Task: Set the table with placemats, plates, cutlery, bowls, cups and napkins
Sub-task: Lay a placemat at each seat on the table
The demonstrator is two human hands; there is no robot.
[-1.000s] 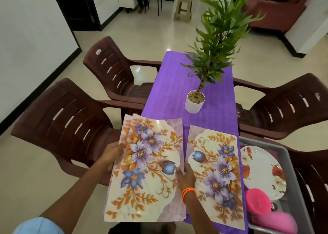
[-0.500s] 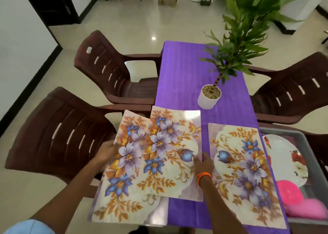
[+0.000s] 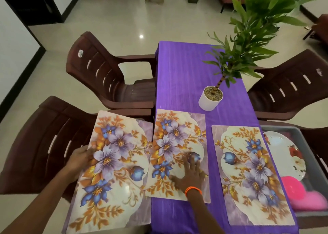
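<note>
Off the table's left edge, above a brown chair [image 3: 44, 145], the left hand [image 3: 79, 161] grips the rim of a floral placemat [image 3: 113, 171] that hangs out past the purple tablecloth [image 3: 181, 77]. Just beside it, the right hand [image 3: 190, 175] presses flat, fingers spread, on a second placemat [image 3: 175, 139] lying on the cloth. Further right lies a third placemat [image 3: 252, 173], a potted plant [image 3: 211, 98] behind it, then a grey tub [image 3: 312, 214] holding a flowered plate [image 3: 285, 155] and pink bowls [image 3: 292, 189]

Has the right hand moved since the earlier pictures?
Yes. Earlier it gripped the stack's right edge; now the right hand presses flat on the middle placemat, nearer the white plant pot.
</note>
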